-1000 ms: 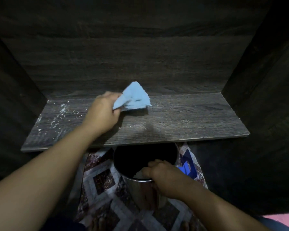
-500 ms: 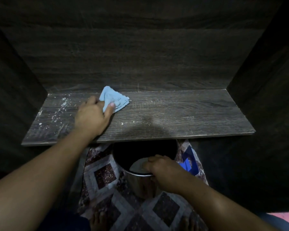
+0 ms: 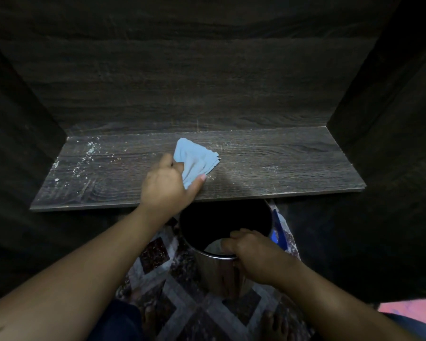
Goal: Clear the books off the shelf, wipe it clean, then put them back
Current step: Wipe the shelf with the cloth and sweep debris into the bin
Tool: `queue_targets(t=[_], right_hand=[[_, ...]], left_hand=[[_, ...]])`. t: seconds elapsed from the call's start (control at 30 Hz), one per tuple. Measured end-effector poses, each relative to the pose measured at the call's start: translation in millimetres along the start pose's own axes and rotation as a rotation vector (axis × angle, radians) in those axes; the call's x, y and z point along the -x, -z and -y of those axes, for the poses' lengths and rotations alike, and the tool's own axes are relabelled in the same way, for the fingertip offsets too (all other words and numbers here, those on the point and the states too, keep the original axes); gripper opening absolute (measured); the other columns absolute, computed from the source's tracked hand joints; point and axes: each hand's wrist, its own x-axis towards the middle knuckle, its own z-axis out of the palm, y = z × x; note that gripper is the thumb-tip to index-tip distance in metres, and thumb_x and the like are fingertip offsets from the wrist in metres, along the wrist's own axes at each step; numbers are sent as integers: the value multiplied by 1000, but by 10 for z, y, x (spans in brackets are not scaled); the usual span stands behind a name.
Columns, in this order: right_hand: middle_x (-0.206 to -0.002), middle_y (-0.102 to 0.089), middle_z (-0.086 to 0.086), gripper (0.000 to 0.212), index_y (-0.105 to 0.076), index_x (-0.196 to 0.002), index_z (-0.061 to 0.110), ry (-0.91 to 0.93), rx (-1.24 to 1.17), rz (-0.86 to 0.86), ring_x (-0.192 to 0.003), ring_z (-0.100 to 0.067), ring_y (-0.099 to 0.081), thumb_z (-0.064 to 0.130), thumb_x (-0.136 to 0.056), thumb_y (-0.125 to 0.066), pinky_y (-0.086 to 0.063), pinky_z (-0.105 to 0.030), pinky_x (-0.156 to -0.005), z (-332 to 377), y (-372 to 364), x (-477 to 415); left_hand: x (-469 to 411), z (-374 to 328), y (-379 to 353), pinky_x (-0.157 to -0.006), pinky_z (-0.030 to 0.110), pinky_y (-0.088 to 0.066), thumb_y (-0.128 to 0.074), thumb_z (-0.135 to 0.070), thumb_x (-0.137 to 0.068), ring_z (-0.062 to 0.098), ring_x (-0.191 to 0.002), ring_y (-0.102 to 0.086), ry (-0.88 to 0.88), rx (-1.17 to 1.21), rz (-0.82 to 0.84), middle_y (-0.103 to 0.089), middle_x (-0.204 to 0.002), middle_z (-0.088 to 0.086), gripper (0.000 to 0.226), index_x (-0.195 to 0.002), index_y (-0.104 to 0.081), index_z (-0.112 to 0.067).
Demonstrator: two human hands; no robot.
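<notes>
Gripping a folded light blue cloth, the left hand has it bunched between thumb and curled fingers, and the cloth lies flat against the dark woodgrain shelf, roughly in the middle of the board and a bit toward the back. White crumbs and dust are scattered over the left end of the shelf, with a fainter sprinkle just right of the cloth. Down below, the right hand is closed on the near rim of a shiny metal bin, fingers hooked over the edge and into the opening. The bin sits right under the shelf's front edge, its mouth dark inside. It's on a patterned tile floor, and there's some blue thing just beside the bin on the right, can't tell what it is. Bare toes peek in at the bottom.
</notes>
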Motion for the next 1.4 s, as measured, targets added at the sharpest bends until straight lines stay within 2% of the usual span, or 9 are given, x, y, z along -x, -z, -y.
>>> queue_targets(t=[0.23,0.37,0.7,0.83,0.9,0.97,1.23,1.3,1.4], right_hand=[[-106,-57,-7,29,-58,-111,19,-18,1,-2,-101,-30,-53,15,-82,-57,-41,-35,-81,-93,12,62],[-109,-57,-8,29,-57,-114,17,-25,5,7,-103,-30,-52,15,-85,-55,-41,-34,-82,-92,44,57],[-111,-57,-10,32,-57,-118,16,-10,15,20,-104,-32,-52,13,-87,-54,-40,-36,-83,-29,59,83],[-110,-56,-11,32,-58,-119,17,-6,13,22,-104,-31,-51,13,-88,-54,-39,-34,-83,5,102,112],[-109,-57,-9,31,-58,-119,17,0,22,4,-104,-31,-52,16,-88,-54,-39,-34,-82,14,118,135],[-109,-57,-8,30,-59,-118,17,6,22,0,-104,-30,-52,17,-88,-54,-39,-34,-82,34,131,173],[-114,-56,-6,36,-56,-125,22,50,49,27,-109,-27,-49,13,-92,-48,-35,-34,-85,169,226,341],[-113,-55,-7,34,-56,-122,20,61,59,33,-108,-29,-49,11,-90,-50,-35,-35,-83,199,238,347],[-110,-55,-7,32,-56,-121,19,65,54,28,-106,-29,-49,12,-90,-49,-35,-34,-81,223,268,326]], left_hand=[[-94,-179,-19,-70,40,-45,-61,-37,-88,39,-78,-59,-39,1,64,-56,-100,17,40,-96,-65,2],[-178,-276,-32,-76,38,-43,-56,-39,-91,36,-90,-58,-48,41,117,-55,-104,14,40,-105,-63,-1],[-197,-374,-84,-79,34,-45,-52,-41,-90,30,-95,-57,-124,140,195,-56,-107,9,44,-115,-63,-7],[-166,-422,-32,-70,27,-35,-59,-34,-90,22,-89,-54,-201,263,214,-49,-94,-3,29,-105,-62,-10],[-181,-431,-16,-70,29,-36,-59,-33,-90,18,-84,-51,-243,283,261,-43,-86,-9,14,-92,-56,-19],[-173,-434,-4,-69,30,-38,-59,-33,-89,20,-83,-53,-264,273,322,-47,-84,-8,16,-85,-48,-23],[78,-361,7,-65,30,-42,-62,-40,-84,21,-76,-56,-422,215,504,-55,-81,-1,27,-89,-53,-15],[147,-293,31,-67,29,-43,-57,-43,-80,23,-81,-59,-368,308,485,-61,-87,2,33,-93,-58,-13],[24,-220,213,-70,26,-42,-54,-44,-77,17,-86,-60,-232,440,255,-63,-95,0,42,-104,-64,-14]])
